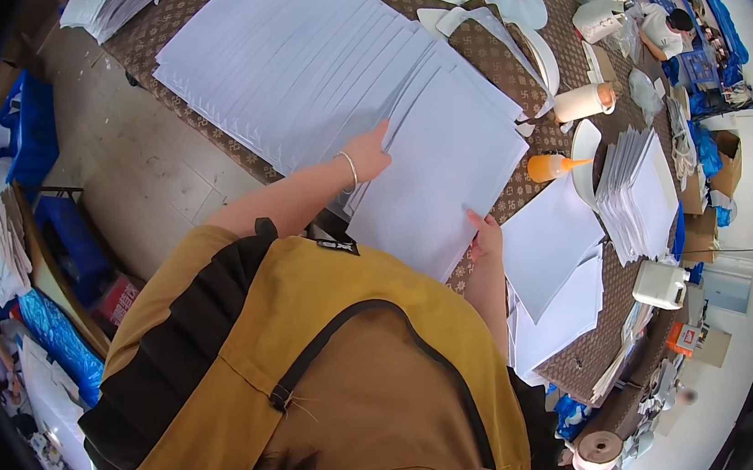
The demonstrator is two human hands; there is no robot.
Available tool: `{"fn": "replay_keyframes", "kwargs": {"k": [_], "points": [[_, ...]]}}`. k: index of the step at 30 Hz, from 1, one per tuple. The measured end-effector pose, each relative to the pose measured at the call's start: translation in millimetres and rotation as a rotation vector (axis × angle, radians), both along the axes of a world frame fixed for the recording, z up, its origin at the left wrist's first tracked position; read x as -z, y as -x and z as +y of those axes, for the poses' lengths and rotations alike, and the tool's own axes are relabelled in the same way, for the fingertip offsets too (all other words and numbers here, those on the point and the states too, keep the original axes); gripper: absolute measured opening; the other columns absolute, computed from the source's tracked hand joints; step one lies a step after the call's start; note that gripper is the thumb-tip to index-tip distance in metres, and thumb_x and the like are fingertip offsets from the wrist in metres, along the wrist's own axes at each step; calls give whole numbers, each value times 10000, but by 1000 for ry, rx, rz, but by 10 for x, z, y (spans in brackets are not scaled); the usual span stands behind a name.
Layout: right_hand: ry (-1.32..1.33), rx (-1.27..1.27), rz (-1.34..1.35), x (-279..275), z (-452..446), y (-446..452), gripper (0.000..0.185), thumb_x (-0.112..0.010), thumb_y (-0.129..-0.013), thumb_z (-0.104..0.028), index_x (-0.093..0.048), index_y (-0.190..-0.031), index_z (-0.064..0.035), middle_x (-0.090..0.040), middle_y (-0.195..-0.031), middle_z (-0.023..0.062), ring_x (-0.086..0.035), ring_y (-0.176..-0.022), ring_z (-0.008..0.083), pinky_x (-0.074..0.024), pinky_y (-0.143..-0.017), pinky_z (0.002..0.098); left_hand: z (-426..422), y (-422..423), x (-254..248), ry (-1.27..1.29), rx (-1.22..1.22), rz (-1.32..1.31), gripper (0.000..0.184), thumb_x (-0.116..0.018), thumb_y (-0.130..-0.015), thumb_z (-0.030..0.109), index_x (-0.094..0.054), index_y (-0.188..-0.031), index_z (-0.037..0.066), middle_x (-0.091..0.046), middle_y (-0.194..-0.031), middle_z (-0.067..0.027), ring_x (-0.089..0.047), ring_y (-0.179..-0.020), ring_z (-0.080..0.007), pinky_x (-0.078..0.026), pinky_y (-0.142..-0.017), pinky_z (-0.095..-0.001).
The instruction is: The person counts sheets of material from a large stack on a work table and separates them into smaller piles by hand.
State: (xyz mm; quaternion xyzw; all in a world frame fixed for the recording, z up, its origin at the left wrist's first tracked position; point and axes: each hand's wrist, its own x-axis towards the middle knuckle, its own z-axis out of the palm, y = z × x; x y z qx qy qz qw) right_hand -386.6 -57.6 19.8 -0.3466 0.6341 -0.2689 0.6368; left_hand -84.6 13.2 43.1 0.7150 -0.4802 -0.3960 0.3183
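A wide, fanned row of white sheets [285, 61] overlaps across the patterned table in front of me. At its near right end lies a large white sheet [443, 168], with others under it. My left hand [368, 153], a bracelet at its wrist, is closed on the left edge of this sheet. On the opposite side my right hand [486, 234] pinches the right edge, thumb on top and the other fingers mostly hidden beneath. Just right of that hand is a loose pile of white sheets [551, 239].
An orange squeeze bottle [551, 167] and a white bottle [583, 102] stand right of the sheets. Beyond them sits a fanned white stack [636, 194]. A white jerrycan [661, 285] is at the right edge. Blue bins [19, 135] stand left; a person [665, 30] is far right.
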Motion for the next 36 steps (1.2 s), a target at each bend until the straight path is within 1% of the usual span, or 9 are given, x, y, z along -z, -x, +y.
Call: {"fn": "replay_keyframes", "kwargs": {"k": [7, 10, 12, 14, 18, 22, 30, 34, 36], "points": [[103, 62, -178, 109, 83, 107, 338, -641, -716, -58, -530, -1029, 3, -597, -954, 91, -572, -824, 212, -460, -720, 310, -20, -1, 315, -28, 10, 307, 583, -534, -716, 152, -376, -1251, -15, -499, -1134, -240, -506, -992, -360, -416, -861, -392], [138, 54, -181, 139, 79, 123, 366, -633, -709, -35, -517, -1054, 3, -592, -984, 102, -569, -865, 228, -458, -772, 330, 144, 137, 176, 225, -47, -406, 511, -539, -720, 152, -429, -1189, -18, -536, -1070, -246, -536, -955, -337, -435, -832, -392], [159, 40, -150, 148, 96, 116, 391, -632, -697, -9, -508, -1067, -6, -588, -1006, 105, -566, -897, 238, -456, -805, 347, 105, 135, 185, 200, -103, -406, 462, -539, -728, 161, -461, -1150, -10, -550, -1042, -232, -543, -939, -335, -441, -819, -394], [168, 44, -124, 136, 114, 81, 402, -638, -690, -9, -506, -1069, -4, -588, -1005, 106, -566, -894, 237, -457, -802, 347, 30, 64, 194, 150, -233, -413, 371, -539, -744, 179, -527, -1072, 6, -578, -984, -204, -558, -906, -329, -453, -794, -399], [206, 50, -74, 55, 179, -14, 411, -655, -674, -3, -508, -1058, 6, -591, -989, 105, -568, -871, 228, -458, -780, 335, -159, -194, 184, -1, -174, -227, 260, -557, -752, 179, -598, -973, 48, -594, -906, -160, -567, -834, -337, -464, -753, -391], [242, 69, -67, 45, 227, -142, 398, -662, -669, 4, -513, -1037, 16, -595, -968, 103, -571, -848, 216, -460, -759, 324, -137, -208, 193, 59, -248, -209, 216, -540, -775, 202, -618, -913, 55, -614, -858, -150, -582, -802, -321, -470, -725, -391], [238, 36, -22, 131, 212, -255, 408, -655, -675, 5, -499, -1052, 12, -590, -985, 109, -570, -866, 225, -466, -768, 342, 19, -349, 179, 145, -402, -595, 201, -504, -797, 210, -612, -869, 56, -604, -920, -135, -574, -843, -316, -467, -720, -409], [240, 26, -31, 79, 237, -263, 403, -650, -680, 10, -500, -1054, 9, -590, -982, 108, -570, -865, 225, -466, -765, 340, -99, -497, 152, -187, -252, -337, 168, -530, -783, 196, -621, -846, 70, -580, -959, -111, -557, -876, -315, -459, -745, -410], [237, 34, -36, 44, 231, -302, 401, -648, -682, 12, -500, -1055, 7, -590, -981, 108, -569, -865, 225, -465, -765, 339, -70, -504, 135, -123, -281, -343, 167, -534, -781, 196, -621, -842, 68, -579, -963, -112, -555, -882, -315, -457, -751, -412]]}}
